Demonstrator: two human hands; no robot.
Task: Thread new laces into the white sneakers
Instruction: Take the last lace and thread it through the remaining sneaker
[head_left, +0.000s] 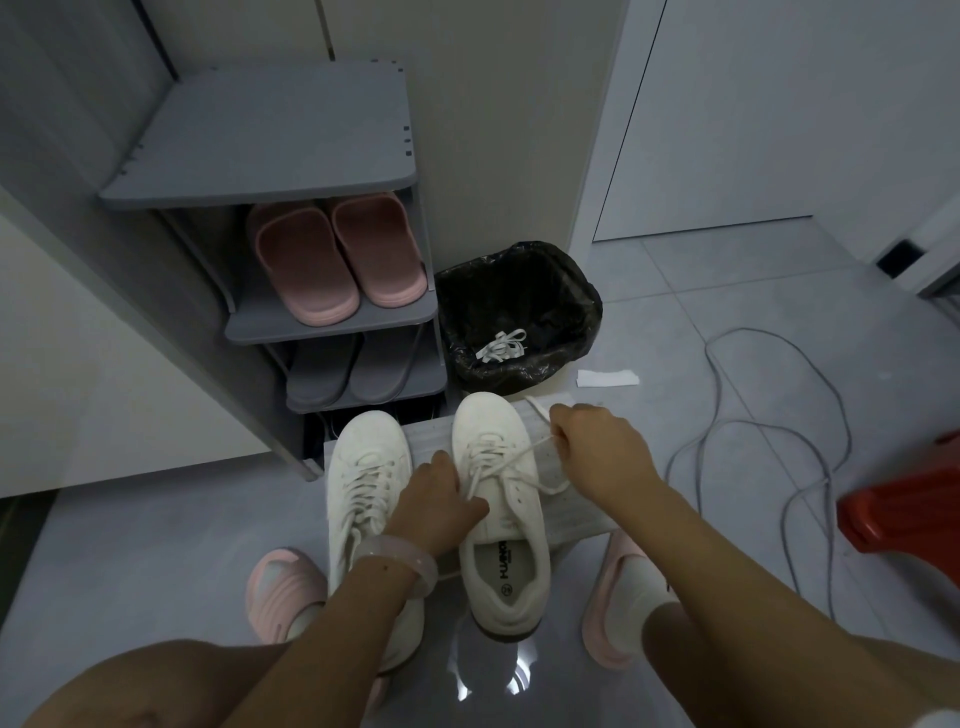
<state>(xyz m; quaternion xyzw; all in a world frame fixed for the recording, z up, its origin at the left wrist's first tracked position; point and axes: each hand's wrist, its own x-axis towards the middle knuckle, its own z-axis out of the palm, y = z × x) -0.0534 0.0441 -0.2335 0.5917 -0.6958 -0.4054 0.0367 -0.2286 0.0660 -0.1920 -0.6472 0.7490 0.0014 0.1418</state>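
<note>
The right hand pinched the lace taut; the left hand gripped the sneaker. Pulling unevenly could leave unequal ends.

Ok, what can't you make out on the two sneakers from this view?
- Head view, left sneaker: collar and heel hidden by the left hand and forearm.
- Right sneaker: top eyelets hidden by the same hand; lace end hidden inside the right hand.
- Insole print: too small to read fully.
</note>
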